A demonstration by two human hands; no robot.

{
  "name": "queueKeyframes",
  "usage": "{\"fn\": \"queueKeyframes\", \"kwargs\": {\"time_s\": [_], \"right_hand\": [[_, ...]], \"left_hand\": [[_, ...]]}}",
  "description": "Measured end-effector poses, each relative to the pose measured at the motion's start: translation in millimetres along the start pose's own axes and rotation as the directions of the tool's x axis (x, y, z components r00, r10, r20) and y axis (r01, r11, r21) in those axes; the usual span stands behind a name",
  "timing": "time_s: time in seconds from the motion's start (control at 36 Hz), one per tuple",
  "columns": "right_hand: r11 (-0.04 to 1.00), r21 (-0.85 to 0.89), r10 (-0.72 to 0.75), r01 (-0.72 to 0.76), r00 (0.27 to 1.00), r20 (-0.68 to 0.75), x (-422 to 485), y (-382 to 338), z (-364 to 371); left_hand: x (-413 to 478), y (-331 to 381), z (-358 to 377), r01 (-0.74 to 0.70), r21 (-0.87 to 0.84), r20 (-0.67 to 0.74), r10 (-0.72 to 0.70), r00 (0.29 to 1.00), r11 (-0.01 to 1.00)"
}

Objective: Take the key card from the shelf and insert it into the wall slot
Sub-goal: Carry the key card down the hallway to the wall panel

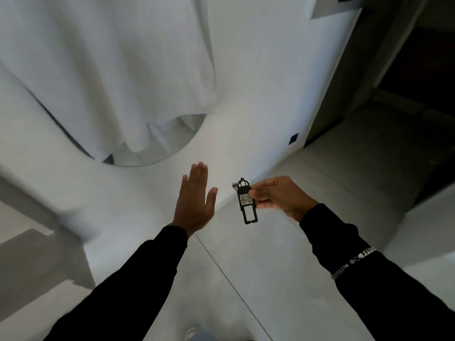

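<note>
My right hand (278, 195) pinches a black key card (247, 204), a narrow plastic tag with a white label and a metal ring at its top. The tag hangs upright in front of the white wall (246, 94). My left hand (195, 200) is held flat with its fingers stretched out, palm toward the wall, just left of the tag and not touching it. A small dark square fitting (293, 139) sits low on the wall, up and to the right of the tag. I cannot make out a shelf.
White cloth (110, 70) hangs over a round mirror (157, 143) at the upper left. A dark doorway (406, 94) opens on the right past the wall's corner. Pale floor tiles (246, 279) lie below. A chain bracelet (352, 262) is on my right sleeve.
</note>
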State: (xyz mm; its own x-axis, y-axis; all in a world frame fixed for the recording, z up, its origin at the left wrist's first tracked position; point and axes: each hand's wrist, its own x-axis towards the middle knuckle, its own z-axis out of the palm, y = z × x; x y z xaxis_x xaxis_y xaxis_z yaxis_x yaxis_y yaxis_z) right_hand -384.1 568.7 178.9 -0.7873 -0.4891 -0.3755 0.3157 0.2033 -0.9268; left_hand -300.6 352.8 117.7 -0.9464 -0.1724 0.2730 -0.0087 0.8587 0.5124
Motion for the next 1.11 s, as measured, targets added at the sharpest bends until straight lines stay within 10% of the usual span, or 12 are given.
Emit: {"fn": "queueKeyframes", "kwargs": {"time_s": [0.58,1.11], "right_hand": [[0.995,-0.037,-0.102,0.095,0.922,-0.374,71,-81,-325],[0.986,-0.006,-0.156,0.169,0.895,-0.419,188,-122,-632]], "left_hand": [[322,214,189,-0.44,-0.145,0.01,0.446,0.895,0.886],[551,391,354,-0.433,-0.075,-0.041,0.431,0.902,0.898]]}}
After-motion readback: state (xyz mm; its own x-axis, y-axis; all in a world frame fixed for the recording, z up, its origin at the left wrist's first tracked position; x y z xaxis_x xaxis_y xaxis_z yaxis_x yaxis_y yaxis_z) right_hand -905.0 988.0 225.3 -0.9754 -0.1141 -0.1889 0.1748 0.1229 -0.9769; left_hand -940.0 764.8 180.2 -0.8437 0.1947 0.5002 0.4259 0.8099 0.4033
